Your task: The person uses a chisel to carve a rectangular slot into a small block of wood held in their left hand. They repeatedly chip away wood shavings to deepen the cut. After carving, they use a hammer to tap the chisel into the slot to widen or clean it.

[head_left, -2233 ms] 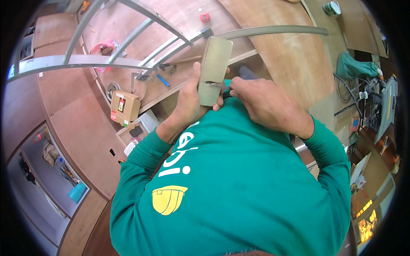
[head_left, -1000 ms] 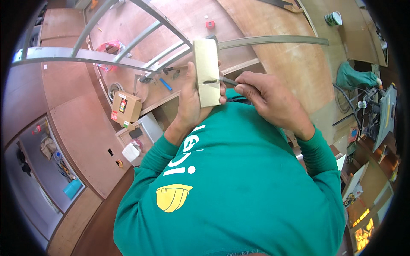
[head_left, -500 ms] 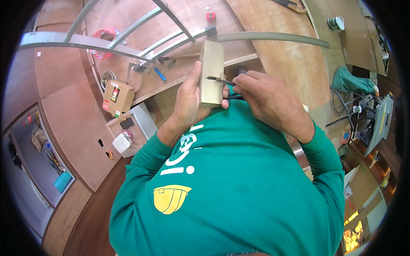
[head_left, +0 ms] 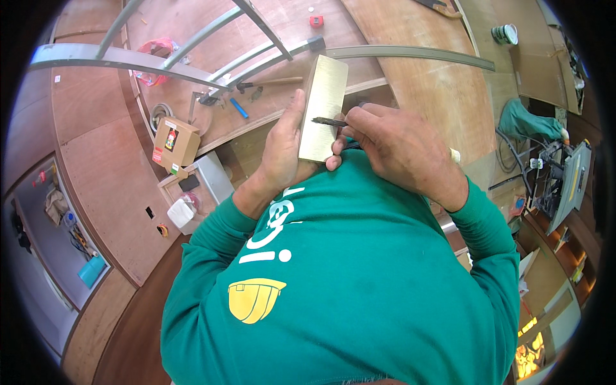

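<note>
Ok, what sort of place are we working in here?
Probably a carpentry workshop or an interior being fitted out; the view doesn't settle which. The signs are a hammer, a red tape measure and a large plywood sheet.

Right of the pale block (head_left: 324, 106), the slim dark tool (head_left: 329, 121) and the right hand (head_left: 404, 147) occupy the direct approach. Beyond that hand, a broad lane lies over the plywood sheet (head_left: 443, 102), crossed at its far part by a metal rail (head_left: 410, 54). Far left, a grey metal frame (head_left: 128, 62) obstructs passage except between its bars. Near side: the green shirt (head_left: 372, 256) blocks access.
</note>
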`<action>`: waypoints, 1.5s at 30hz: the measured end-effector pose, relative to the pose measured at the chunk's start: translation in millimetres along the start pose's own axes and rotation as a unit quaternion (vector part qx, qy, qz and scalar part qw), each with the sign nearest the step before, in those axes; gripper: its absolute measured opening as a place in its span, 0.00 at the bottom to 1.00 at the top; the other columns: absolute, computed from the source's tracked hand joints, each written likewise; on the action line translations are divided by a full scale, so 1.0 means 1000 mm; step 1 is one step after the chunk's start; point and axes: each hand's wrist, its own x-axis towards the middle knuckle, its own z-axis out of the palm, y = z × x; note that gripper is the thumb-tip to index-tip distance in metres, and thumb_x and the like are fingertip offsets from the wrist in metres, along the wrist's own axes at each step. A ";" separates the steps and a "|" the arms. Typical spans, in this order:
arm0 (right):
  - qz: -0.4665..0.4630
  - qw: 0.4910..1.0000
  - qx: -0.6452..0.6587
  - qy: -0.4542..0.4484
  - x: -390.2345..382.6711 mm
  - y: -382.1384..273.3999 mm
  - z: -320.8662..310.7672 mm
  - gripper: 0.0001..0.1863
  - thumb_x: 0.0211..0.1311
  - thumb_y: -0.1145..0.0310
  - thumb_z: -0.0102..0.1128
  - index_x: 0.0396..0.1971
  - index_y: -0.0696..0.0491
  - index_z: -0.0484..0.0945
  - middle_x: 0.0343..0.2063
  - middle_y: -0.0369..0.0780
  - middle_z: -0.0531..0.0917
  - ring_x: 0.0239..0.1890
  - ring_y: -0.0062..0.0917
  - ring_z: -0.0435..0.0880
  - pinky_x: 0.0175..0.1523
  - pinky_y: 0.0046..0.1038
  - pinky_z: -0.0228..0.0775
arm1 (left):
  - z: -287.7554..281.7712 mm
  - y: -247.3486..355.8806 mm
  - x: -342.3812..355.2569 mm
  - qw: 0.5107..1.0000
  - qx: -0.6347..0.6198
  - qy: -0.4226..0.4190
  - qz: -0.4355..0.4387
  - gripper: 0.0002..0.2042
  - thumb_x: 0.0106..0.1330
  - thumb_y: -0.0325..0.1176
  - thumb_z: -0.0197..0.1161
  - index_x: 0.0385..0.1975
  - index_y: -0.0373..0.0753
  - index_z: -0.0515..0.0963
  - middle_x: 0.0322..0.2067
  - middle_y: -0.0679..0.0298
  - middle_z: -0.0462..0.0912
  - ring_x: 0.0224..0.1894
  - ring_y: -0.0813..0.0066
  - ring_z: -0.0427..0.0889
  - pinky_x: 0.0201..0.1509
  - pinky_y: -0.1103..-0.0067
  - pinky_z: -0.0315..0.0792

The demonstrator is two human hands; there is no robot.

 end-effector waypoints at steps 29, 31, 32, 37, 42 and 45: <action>-0.016 0.999 -0.031 0.028 -0.006 0.001 -0.011 0.07 0.67 0.78 0.61 0.42 0.52 0.78 0.34 0.44 0.82 0.36 0.47 0.86 0.39 0.46 0.78 | 0.024 0.000 0.006 0.994 0.056 0.059 0.072 0.39 0.87 0.66 0.35 0.55 0.29 0.77 0.34 0.53 0.81 0.30 0.65 0.82 0.30 0.68 0.79; -0.016 0.999 -0.022 0.030 -0.004 0.002 -0.010 0.07 0.67 0.78 0.61 0.42 0.52 0.78 0.34 0.45 0.82 0.36 0.47 0.85 0.38 0.46 0.78 | 0.016 0.002 0.007 0.996 0.063 0.034 0.052 0.38 0.87 0.65 0.35 0.56 0.30 0.77 0.36 0.53 0.82 0.32 0.65 0.83 0.30 0.69 0.79; -0.013 0.999 -0.021 0.028 -0.003 0.004 -0.008 0.07 0.67 0.78 0.61 0.42 0.52 0.77 0.34 0.45 0.82 0.36 0.47 0.85 0.38 0.45 0.78 | 0.012 0.003 0.007 0.997 0.064 0.022 0.042 0.38 0.87 0.65 0.35 0.56 0.30 0.77 0.37 0.53 0.82 0.32 0.66 0.83 0.30 0.69 0.79; -0.001 1.000 -0.015 0.019 0.000 0.005 -0.006 0.05 0.69 0.75 0.61 0.42 0.53 0.77 0.34 0.45 0.83 0.36 0.47 0.86 0.39 0.45 0.79 | 0.011 0.005 0.010 0.996 0.079 0.010 0.036 0.36 0.87 0.65 0.36 0.60 0.34 0.75 0.45 0.54 0.82 0.34 0.65 0.83 0.31 0.68 0.80; 0.003 1.000 0.000 0.000 0.002 -0.002 -0.013 0.06 0.72 0.71 0.60 0.44 0.54 0.79 0.35 0.46 0.85 0.38 0.46 0.89 0.42 0.46 0.83 | 0.014 0.006 0.011 0.995 0.097 0.001 0.039 0.35 0.87 0.65 0.36 0.61 0.34 0.74 0.47 0.55 0.81 0.35 0.65 0.84 0.31 0.68 0.80; 0.008 0.999 0.014 0.043 -0.003 -0.002 -0.006 0.05 0.68 0.77 0.61 0.39 0.52 0.75 0.33 0.44 0.81 0.35 0.47 0.85 0.37 0.46 0.77 | 0.016 0.003 0.010 0.994 0.100 0.011 0.044 0.36 0.87 0.65 0.35 0.61 0.34 0.74 0.47 0.55 0.81 0.36 0.65 0.84 0.30 0.68 0.80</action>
